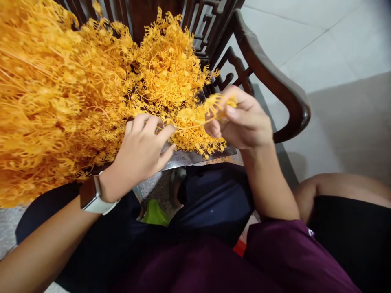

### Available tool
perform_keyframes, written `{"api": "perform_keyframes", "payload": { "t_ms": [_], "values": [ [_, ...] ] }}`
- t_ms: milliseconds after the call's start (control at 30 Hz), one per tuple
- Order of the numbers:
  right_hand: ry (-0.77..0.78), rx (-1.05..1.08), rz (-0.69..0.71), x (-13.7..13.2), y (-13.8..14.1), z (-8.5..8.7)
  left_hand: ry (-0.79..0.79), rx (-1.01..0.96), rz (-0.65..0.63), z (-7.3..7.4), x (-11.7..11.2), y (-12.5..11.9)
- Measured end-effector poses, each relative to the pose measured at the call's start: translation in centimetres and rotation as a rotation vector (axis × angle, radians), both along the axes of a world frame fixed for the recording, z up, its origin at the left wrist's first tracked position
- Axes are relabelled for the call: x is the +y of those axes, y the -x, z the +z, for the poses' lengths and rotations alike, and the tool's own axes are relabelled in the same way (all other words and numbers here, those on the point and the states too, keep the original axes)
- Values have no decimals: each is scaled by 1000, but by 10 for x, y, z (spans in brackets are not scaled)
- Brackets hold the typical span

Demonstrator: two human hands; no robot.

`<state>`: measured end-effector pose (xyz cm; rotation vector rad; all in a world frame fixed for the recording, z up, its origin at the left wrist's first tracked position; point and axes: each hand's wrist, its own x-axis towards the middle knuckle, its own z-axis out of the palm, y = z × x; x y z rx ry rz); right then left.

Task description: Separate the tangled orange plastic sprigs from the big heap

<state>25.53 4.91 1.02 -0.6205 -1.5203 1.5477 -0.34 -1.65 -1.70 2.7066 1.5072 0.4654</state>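
Note:
A big heap of orange plastic sprigs [70, 97] fills the left and centre of the view, lying on a table edge [195, 156]. My left hand [142, 148], with a watch on its wrist, rests on the heap's near edge, fingers curled and pinching at a thin orange stem. My right hand [241, 120] is closed on a small orange sprig [218, 105], which still joins the heap by a thin strand stretched between the two hands.
A dark carved wooden chair [269, 77] stands behind the heap at the right, its curved armrest close to my right hand. Pale floor tiles [336, 53] lie beyond. Another person's knee [336, 191] shows at the right. My lap is below.

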Motion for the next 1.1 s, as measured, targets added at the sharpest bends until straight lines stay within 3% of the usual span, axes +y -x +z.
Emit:
{"api": "perform_keyframes", "payload": {
  "t_ms": [167, 300, 500, 733, 900, 1100],
  "values": [
    [-197, 48, 199, -11, -14, 11, 54, -69, -41, -7, 2, -2],
    [-223, 131, 113, -10, -9, 12, 53, -141, 48, -8, 10, 3],
    [-12, 69, -192, 9, -9, 3, -120, -276, 134, 2, 11, 20],
    [171, -110, -197, 16, -2, -22, -357, -502, -81, 5, 12, 31],
    [-41, -322, -30, 15, -4, -37, -618, -291, -273, 7, 6, 31],
    [-497, -612, 240, 13, -7, -47, -603, -86, -454, 9, -3, 7]
  ]
}}
